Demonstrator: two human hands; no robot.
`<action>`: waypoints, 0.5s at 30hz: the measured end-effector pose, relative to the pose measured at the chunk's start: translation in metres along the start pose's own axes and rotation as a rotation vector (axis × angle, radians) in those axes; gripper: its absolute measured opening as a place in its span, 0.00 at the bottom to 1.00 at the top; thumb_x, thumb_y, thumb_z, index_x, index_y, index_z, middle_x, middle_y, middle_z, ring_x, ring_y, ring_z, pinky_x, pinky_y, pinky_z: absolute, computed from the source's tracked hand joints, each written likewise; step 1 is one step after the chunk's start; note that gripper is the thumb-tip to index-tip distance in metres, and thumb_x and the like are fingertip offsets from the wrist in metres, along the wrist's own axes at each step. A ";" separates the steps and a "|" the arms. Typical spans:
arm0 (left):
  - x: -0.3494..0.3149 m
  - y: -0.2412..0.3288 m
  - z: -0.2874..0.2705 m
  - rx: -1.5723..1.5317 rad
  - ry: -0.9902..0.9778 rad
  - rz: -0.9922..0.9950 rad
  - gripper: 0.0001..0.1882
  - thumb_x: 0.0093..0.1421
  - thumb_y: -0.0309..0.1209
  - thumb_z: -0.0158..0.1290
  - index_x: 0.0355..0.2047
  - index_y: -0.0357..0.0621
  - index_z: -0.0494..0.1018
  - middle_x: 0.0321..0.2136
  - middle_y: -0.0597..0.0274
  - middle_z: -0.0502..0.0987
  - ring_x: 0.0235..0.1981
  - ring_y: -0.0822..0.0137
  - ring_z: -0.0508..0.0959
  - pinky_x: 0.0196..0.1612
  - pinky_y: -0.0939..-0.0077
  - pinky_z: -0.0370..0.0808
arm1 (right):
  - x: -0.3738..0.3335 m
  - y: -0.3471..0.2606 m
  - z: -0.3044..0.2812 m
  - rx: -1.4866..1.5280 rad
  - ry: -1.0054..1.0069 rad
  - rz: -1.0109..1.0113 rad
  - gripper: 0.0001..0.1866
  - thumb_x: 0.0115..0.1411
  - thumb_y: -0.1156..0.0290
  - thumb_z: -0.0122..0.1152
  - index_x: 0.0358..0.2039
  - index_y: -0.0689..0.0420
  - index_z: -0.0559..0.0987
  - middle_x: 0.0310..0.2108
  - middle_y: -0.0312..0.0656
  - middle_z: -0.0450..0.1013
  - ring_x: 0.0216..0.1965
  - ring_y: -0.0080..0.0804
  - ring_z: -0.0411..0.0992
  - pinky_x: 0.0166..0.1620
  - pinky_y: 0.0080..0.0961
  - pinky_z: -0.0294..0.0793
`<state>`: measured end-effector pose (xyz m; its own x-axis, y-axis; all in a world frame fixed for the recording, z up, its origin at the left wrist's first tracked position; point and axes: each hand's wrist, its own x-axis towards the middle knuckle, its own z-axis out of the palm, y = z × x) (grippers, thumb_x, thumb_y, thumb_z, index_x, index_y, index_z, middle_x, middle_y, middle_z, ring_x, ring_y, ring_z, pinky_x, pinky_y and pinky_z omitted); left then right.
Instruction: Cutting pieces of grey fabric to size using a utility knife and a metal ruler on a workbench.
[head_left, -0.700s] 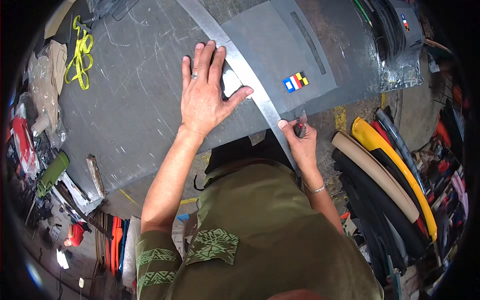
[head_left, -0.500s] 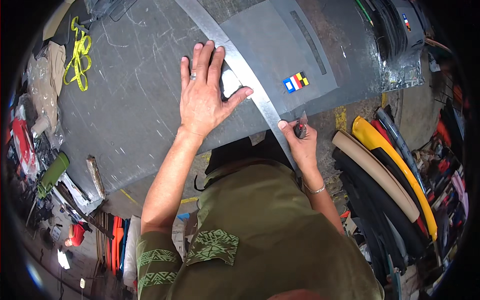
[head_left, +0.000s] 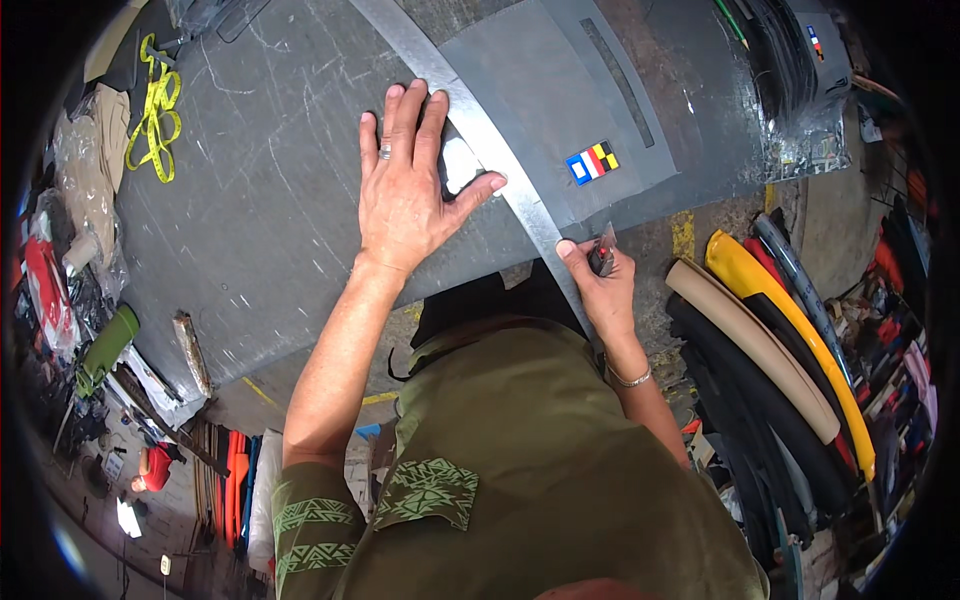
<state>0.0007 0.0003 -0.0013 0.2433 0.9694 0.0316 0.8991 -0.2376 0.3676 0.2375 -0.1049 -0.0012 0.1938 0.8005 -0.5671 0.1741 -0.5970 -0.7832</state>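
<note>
My left hand (head_left: 410, 185) lies flat with fingers spread on a long metal straightedge (head_left: 470, 125), pressing it onto a grey sheet (head_left: 560, 90) on the dark scratched worktable (head_left: 250, 220). A small white piece (head_left: 460, 165) shows between my thumb and fingers. At the near end of the straightedge, by the table's front edge, my right hand (head_left: 600, 285) grips a small cutting knife (head_left: 603, 255) held against the ruler's right side. A small striped colour patch (head_left: 592, 162) sits on the grey sheet to the right of the straightedge.
Rolled material in yellow, beige and black (head_left: 780, 340) is stacked at my right. A yellow strap (head_left: 152, 115) lies at the table's far left. A green bottle (head_left: 105, 345), a wooden-handled tool (head_left: 190, 350) and clutter sit at the left edge.
My right hand with the knife has slid slightly toward me along the straightedge. The left hand stays pressed in place.
</note>
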 end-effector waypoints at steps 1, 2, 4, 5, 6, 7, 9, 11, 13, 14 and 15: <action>0.000 0.000 0.000 0.000 0.001 -0.001 0.54 0.55 0.67 0.59 0.68 0.39 0.60 0.69 0.49 0.59 0.73 0.47 0.54 0.72 0.36 0.48 | 0.000 0.000 0.000 -0.003 -0.003 0.006 0.16 0.62 0.66 0.73 0.22 0.58 0.77 0.18 0.21 0.64 0.22 0.10 0.57 0.25 0.17 0.56; 0.000 0.000 0.000 -0.001 0.001 -0.002 0.54 0.55 0.67 0.59 0.68 0.39 0.60 0.69 0.50 0.59 0.73 0.48 0.54 0.72 0.36 0.48 | 0.000 0.000 0.000 -0.005 -0.006 0.012 0.16 0.62 0.66 0.73 0.22 0.58 0.77 0.18 0.21 0.64 0.22 0.10 0.57 0.25 0.16 0.56; 0.000 0.000 0.000 0.003 0.000 -0.001 0.54 0.55 0.67 0.59 0.68 0.39 0.60 0.69 0.50 0.59 0.73 0.48 0.54 0.72 0.36 0.48 | 0.001 0.005 0.000 0.006 -0.004 0.007 0.16 0.62 0.66 0.73 0.22 0.58 0.77 0.18 0.21 0.64 0.22 0.10 0.57 0.25 0.16 0.56; 0.001 0.000 0.000 0.007 0.001 -0.001 0.54 0.54 0.67 0.59 0.68 0.39 0.60 0.69 0.50 0.59 0.74 0.48 0.54 0.73 0.37 0.48 | 0.001 0.006 0.000 0.017 -0.002 0.001 0.16 0.62 0.66 0.73 0.22 0.58 0.77 0.18 0.21 0.64 0.22 0.10 0.56 0.25 0.16 0.56; 0.001 0.000 0.000 0.007 0.000 -0.001 0.54 0.54 0.67 0.59 0.68 0.39 0.60 0.69 0.50 0.59 0.74 0.48 0.54 0.73 0.37 0.48 | 0.001 0.006 0.000 0.016 -0.002 0.002 0.16 0.62 0.66 0.73 0.22 0.58 0.77 0.18 0.21 0.64 0.22 0.10 0.56 0.25 0.16 0.56; 0.001 0.000 0.000 0.006 0.000 -0.002 0.54 0.54 0.67 0.59 0.68 0.39 0.60 0.69 0.50 0.59 0.73 0.48 0.54 0.73 0.37 0.48 | 0.001 0.005 0.001 0.017 -0.002 0.008 0.16 0.62 0.66 0.73 0.22 0.58 0.77 0.18 0.21 0.64 0.22 0.10 0.56 0.25 0.16 0.56; 0.001 0.000 0.000 0.005 0.001 -0.004 0.54 0.54 0.67 0.59 0.68 0.39 0.60 0.69 0.50 0.59 0.73 0.48 0.54 0.73 0.37 0.48 | 0.001 0.004 0.001 0.016 -0.002 0.014 0.16 0.62 0.66 0.73 0.22 0.58 0.77 0.18 0.21 0.63 0.22 0.10 0.56 0.25 0.17 0.56; 0.001 0.000 0.000 -0.001 0.007 -0.002 0.54 0.54 0.67 0.59 0.68 0.39 0.61 0.69 0.50 0.59 0.73 0.48 0.55 0.73 0.37 0.48 | 0.001 0.004 0.001 0.023 0.005 -0.005 0.16 0.62 0.66 0.73 0.22 0.58 0.77 0.18 0.21 0.63 0.22 0.10 0.56 0.25 0.17 0.55; 0.002 0.001 -0.001 -0.003 0.010 -0.002 0.54 0.54 0.67 0.59 0.68 0.39 0.61 0.69 0.50 0.60 0.73 0.48 0.55 0.72 0.37 0.48 | 0.002 0.006 0.000 0.015 0.003 -0.018 0.16 0.62 0.66 0.73 0.22 0.58 0.77 0.18 0.21 0.63 0.22 0.10 0.56 0.25 0.17 0.56; 0.002 0.001 -0.001 -0.004 0.013 -0.001 0.53 0.54 0.67 0.59 0.68 0.39 0.61 0.68 0.50 0.60 0.73 0.48 0.55 0.72 0.37 0.48 | 0.002 0.007 0.000 0.007 0.001 -0.031 0.16 0.62 0.66 0.73 0.22 0.58 0.77 0.18 0.21 0.63 0.22 0.10 0.56 0.25 0.17 0.56; 0.002 0.001 -0.001 -0.005 0.014 -0.002 0.53 0.54 0.67 0.59 0.68 0.39 0.61 0.68 0.50 0.60 0.73 0.48 0.55 0.72 0.37 0.48 | 0.002 0.006 0.000 0.006 0.001 -0.032 0.16 0.62 0.66 0.73 0.22 0.58 0.77 0.18 0.21 0.63 0.22 0.10 0.56 0.25 0.17 0.56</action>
<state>0.0017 0.0017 -0.0004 0.2364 0.9707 0.0437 0.8978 -0.2354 0.3722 0.2390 -0.1069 -0.0066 0.1895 0.8191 -0.5415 0.1747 -0.5708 -0.8023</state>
